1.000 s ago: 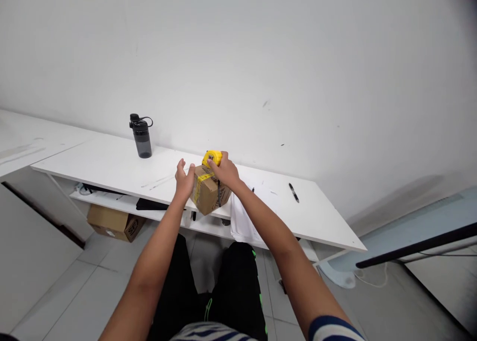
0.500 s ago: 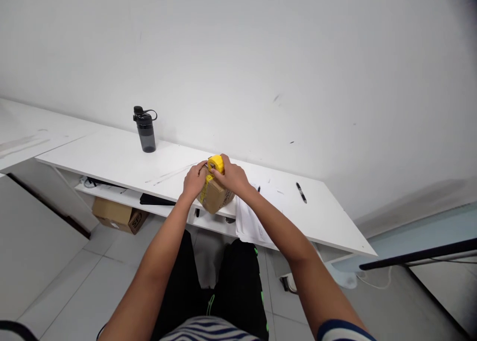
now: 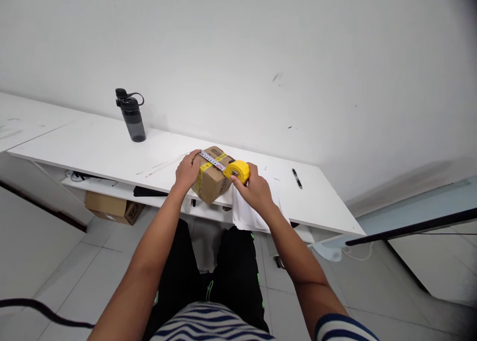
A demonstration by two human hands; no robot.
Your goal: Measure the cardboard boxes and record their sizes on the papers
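Observation:
A small cardboard box (image 3: 209, 186), wrapped with yellow printed tape, sits at the front edge of the white desk (image 3: 160, 155). Across its top runs the pulled-out blade (image 3: 213, 161) of a yellow tape measure (image 3: 240, 170). My left hand (image 3: 187, 172) is at the box's left side, its fingertips pinching the blade's end against the edge. Wrapped round the tape measure's case, my right hand (image 3: 258, 188) holds it just beyond the box's right edge. The underside of the box is hidden.
Papers (image 3: 250, 213) lie right of the box, partly under my right arm. A black pen (image 3: 297, 178) is farther right. A dark water bottle (image 3: 132, 117) stands at the back left. Below are a shelf (image 3: 112, 188) and a larger carton (image 3: 112, 207).
My right hand has moved right with the tape measure, drawing the blade out across the box top. My left hand stays at the box's left side. The view has shifted slightly.

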